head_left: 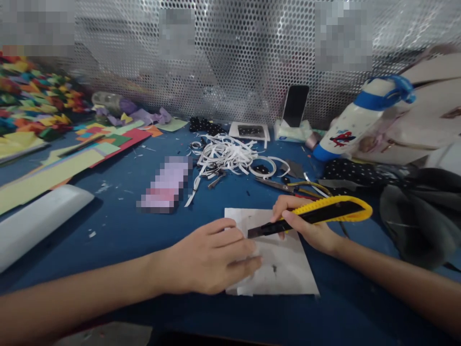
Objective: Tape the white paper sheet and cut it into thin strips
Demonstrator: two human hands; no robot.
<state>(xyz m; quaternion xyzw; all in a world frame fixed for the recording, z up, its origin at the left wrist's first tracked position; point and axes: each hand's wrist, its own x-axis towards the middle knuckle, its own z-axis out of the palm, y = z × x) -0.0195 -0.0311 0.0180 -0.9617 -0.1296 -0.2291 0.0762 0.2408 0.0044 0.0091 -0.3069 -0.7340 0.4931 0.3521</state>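
Note:
My right hand (306, 226) is closed around a yellow and black utility knife (331, 213). The knife's blade points left, its tip close to the fingers of my left hand. Under both hands lies a whitish sheet of card (288, 269) with a few dark marks and a paler strip along its left side. My left hand (216, 254) lies palm down over the card's left part, fingers stretched out and slightly bent. Its thumb and whatever is beneath the palm are hidden.
Behind the card are a heap of white paper strips (228, 154) and scissors (273, 184). A bottle (353, 120) and a dark cloth bundle (418, 221) stand to the right. Coloured paper (82, 156) and a long white object (43, 221) lie left. An upright phone (296, 105) is at the back.

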